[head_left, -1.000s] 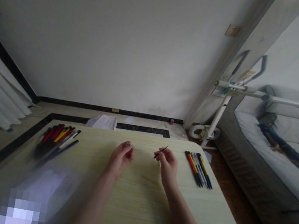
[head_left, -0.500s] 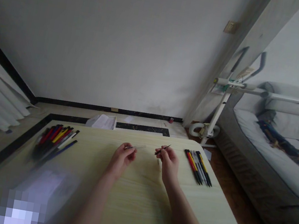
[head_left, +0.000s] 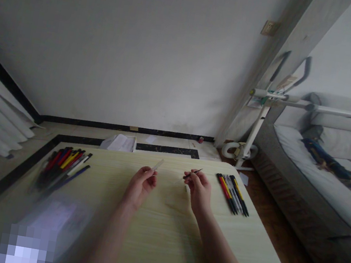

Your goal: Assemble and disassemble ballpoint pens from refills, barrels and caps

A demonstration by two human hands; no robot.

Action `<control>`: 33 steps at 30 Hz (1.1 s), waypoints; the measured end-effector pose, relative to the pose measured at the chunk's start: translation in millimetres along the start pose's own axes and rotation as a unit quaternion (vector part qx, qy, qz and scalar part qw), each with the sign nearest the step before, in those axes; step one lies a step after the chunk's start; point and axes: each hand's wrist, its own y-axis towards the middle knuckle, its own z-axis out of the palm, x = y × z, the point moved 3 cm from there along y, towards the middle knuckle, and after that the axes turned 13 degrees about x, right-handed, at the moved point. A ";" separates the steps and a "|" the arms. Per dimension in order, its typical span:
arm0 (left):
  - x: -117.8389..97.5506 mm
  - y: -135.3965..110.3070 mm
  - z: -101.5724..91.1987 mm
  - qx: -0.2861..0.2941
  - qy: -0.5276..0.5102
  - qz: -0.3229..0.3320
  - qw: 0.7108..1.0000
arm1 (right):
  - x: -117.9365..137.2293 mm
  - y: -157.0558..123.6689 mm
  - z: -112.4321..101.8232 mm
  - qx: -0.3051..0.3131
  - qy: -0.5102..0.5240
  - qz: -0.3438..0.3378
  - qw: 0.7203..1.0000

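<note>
Over the middle of the table, my left hand (head_left: 141, 185) pinches a clear, slim pen barrel (head_left: 158, 163) between thumb and fingertips, tilted up to the right. Opposite it, my right hand (head_left: 199, 189) is closed on a slim dark pen part (head_left: 197, 171), whose thin point sticks out up and to the right. The two pieces are apart. Right of my right hand lies a row of pens (head_left: 232, 195) in red, yellow, clear and black. Far to the left is a looser heap of pens (head_left: 65, 162) in several colours, partly blurred.
The pale wooden table (head_left: 156, 245) has rounded corners. A bright, blurred patch covers its lower left. Beyond the far edge, a box with papers (head_left: 121, 142) sits on the floor. A white exercise frame (head_left: 257, 127) and a grey sofa (head_left: 304, 184) stand to the right.
The clear barrel in my left hand has swung from lying nearly level, pointing right, to tilting upward. My right hand has hardly moved and keeps its dark piece.
</note>
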 end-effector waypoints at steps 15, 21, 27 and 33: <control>6.7 -2.8 7.4 0.026 0.189 -0.037 0.981 | 3.8 4.8 -7.7 -0.007 0.102 0.006 0.995; 6.0 -3.4 10.9 0.025 0.214 -0.045 0.976 | 3.5 4.2 -6.7 -0.007 0.082 0.006 0.997; 4.8 -4.0 13.2 0.026 0.219 -0.050 0.974 | 1.9 4.4 -6.7 -0.002 0.072 0.007 0.997; 4.1 -4.0 14.3 0.022 0.214 -0.049 0.975 | 3.1 2.2 -3.0 0.004 0.053 0.006 0.999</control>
